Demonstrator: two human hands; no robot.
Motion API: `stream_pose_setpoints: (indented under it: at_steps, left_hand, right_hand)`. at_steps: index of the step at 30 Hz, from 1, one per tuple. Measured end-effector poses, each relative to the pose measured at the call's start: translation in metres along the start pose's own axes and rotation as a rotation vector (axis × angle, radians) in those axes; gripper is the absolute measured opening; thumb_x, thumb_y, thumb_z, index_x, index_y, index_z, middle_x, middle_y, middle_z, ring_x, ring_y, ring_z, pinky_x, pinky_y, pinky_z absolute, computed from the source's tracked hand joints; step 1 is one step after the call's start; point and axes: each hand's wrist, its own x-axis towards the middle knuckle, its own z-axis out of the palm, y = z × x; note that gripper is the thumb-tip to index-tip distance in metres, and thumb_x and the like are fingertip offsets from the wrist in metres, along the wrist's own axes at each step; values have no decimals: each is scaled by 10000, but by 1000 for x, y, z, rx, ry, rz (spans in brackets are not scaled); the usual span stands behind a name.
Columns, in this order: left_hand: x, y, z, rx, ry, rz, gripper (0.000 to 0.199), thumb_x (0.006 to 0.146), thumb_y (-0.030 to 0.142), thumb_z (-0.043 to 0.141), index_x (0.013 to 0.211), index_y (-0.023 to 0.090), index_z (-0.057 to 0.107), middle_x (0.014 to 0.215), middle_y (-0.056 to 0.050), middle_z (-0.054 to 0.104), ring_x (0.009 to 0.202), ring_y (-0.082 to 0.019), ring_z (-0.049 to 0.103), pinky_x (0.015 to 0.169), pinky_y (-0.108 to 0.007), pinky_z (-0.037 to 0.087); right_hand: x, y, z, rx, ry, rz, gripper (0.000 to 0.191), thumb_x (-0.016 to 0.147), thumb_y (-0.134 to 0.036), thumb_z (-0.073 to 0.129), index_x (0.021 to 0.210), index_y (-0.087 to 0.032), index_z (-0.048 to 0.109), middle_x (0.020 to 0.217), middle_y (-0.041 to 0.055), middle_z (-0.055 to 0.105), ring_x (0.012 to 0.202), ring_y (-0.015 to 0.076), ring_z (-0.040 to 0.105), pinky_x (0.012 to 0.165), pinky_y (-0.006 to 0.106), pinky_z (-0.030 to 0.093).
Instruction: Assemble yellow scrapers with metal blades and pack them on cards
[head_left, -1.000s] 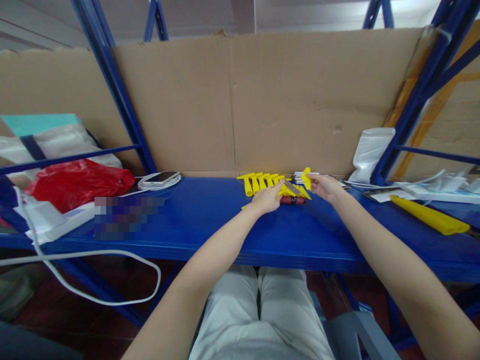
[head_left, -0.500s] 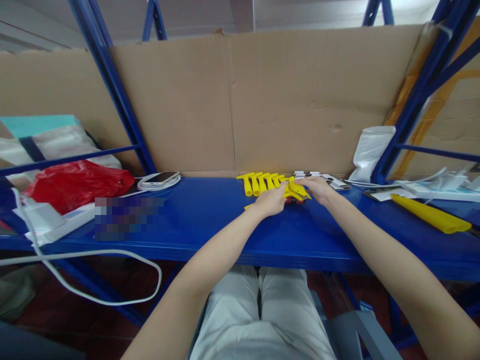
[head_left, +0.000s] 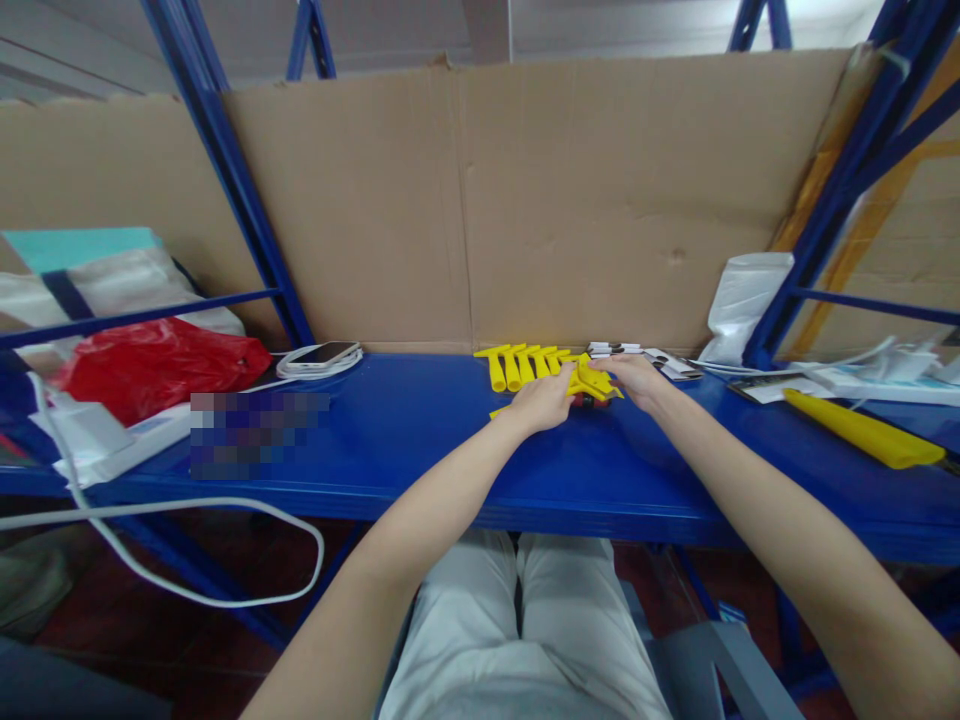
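My left hand (head_left: 544, 402) is closed around a yellow T-shaped plastic tool (head_left: 592, 380), which looks like a small squeegee or scraper. At the tool's right side is my right hand (head_left: 636, 378), its fingers bent and gripping the upper edge of the broad end. Beneath the tool a small dark red object (head_left: 589, 401) shows in part. Several more yellow T-shaped tools (head_left: 512, 370) lie side by side behind my left hand. A thin yellow tip sticks out to the left of that hand; what it belongs to is hidden.
The blue shelf (head_left: 420, 440) is backed by cardboard (head_left: 360, 220). On the left are a phone (head_left: 330, 353) on a coiled white cable, a red plastic bag (head_left: 161, 368) and a power strip (head_left: 142, 445). White packets (head_left: 667, 362) and a yellow sleeve-like piece (head_left: 862, 428) lie right.
Both hands stay at the same spot on the yellow tool. The tool's broad end looks turned very slightly between them; the other things have not moved.
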Motion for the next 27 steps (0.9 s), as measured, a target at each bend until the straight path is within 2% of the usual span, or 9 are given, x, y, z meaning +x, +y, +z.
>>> stream_pose_setpoints:
  at_steps: [8,16,23,25,27]
  left_hand:
    - [-1,2,-1,-21,9,-3,498,922,284,391,1387,171,253,1267,-151,584,1103,-256,595,889,-358,457]
    - [-3,2,-2,-25,8,11,483,925,273,382,1387,191,266,1284,-140,577,1098,-254,596,878,-361,464]
    - [-3,1,-3,-31,20,50,472,931,270,393,1393,265,297,1276,-85,592,1122,-229,582,870,-339,475]
    - [-2,0,-2,-33,30,52,447,929,268,393,1372,268,337,1276,-79,592,1122,-227,582,866,-334,477]
    - [-2,-1,-1,-37,37,45,437,925,264,396,1361,261,362,1268,-82,595,1118,-231,584,864,-337,479]
  right_hand:
    - [0,1,1,21,-21,-11,260,696,-363,694,601,-159,565,640,34,636,635,117,560,590,230,411]
    - [7,10,1,-34,-56,-98,305,680,-433,699,616,-178,546,575,19,595,615,134,570,565,238,446]
    - [7,10,4,37,-13,-102,300,622,-371,743,595,-173,520,563,-14,555,530,90,478,519,216,378]
    - [8,9,0,-2,30,-113,279,645,-374,720,602,-174,531,590,-5,569,544,99,486,544,231,390]
    - [11,8,-9,-147,120,-171,207,703,-340,667,633,-169,572,678,26,616,633,133,546,631,262,433]
